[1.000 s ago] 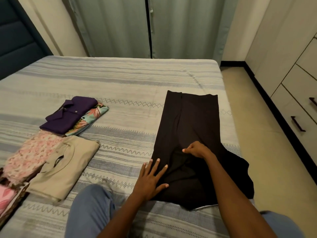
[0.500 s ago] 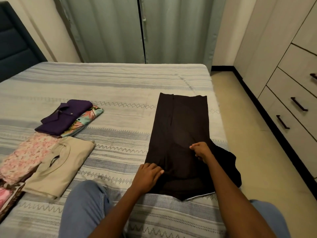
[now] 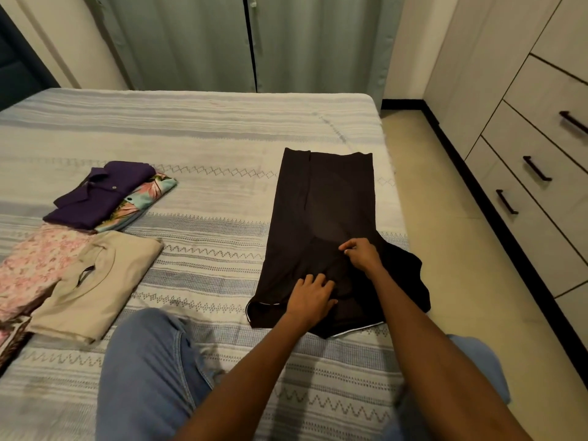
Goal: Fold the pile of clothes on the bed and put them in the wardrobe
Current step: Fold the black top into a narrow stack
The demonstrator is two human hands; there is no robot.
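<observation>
Black garment (image 3: pixel 331 224) lies lengthwise near the right edge of the bed (image 3: pixel 206 128), its near right portion draped over that edge. Your left hand (image 3: pixel 310 299) rests on the near end of the cloth, fingers bent over a fold. Your right hand (image 3: pixel 361 254) pinches fabric just beyond it. Folded purple shirt (image 3: pixel 101 192), floral shirt (image 3: pixel 146 195), pink floral piece (image 3: pixel 35 265) and beige top (image 3: pixel 101 278) sit along the left side of the bed.
</observation>
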